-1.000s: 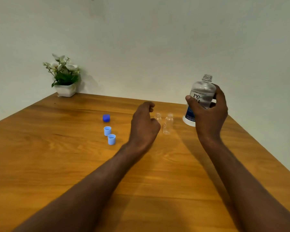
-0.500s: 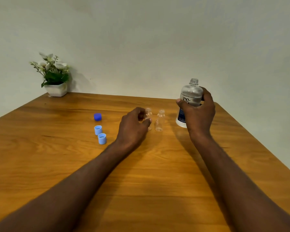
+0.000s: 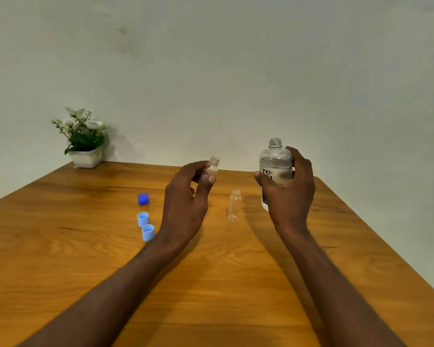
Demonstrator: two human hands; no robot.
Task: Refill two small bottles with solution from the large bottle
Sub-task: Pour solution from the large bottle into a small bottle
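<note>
From the head view, the left hand [image 3: 186, 204] is holding one small bottle [image 3: 212, 169] up off the counter [image 3: 60, 259], pinching its clear body between thumb and curled fingers, with the uncapped threaded neck sticking out above the fingertips. The bottle is tilting slightly toward the right hand.

The right hand [image 3: 290, 194] is gripping the large bottle [image 3: 275, 166], thumb on the near side over the printed label and fingers wrapping round the far side. This bottle is standing upright in the grip with its cap off, and clear liquid is filling most of its body. Whether its base is touching the counter cannot be told, since the hand is covering it.

Between the two hands, lower than both, the second small bottle [image 3: 234, 206] is standing upright on the counter, uncapped and looking empty, touching neither hand.

Just to the left of the left wrist, two light blue caps [image 3: 145, 226] are sitting open side up, close together. A dark blue cap [image 3: 143, 199] is lying a little farther away from the hand, beyond them.

Well beyond the left hand, at the far left corner of the counter against the wall, a small potted plant [image 3: 82, 139] with white flowers is standing in a white pot.
</note>
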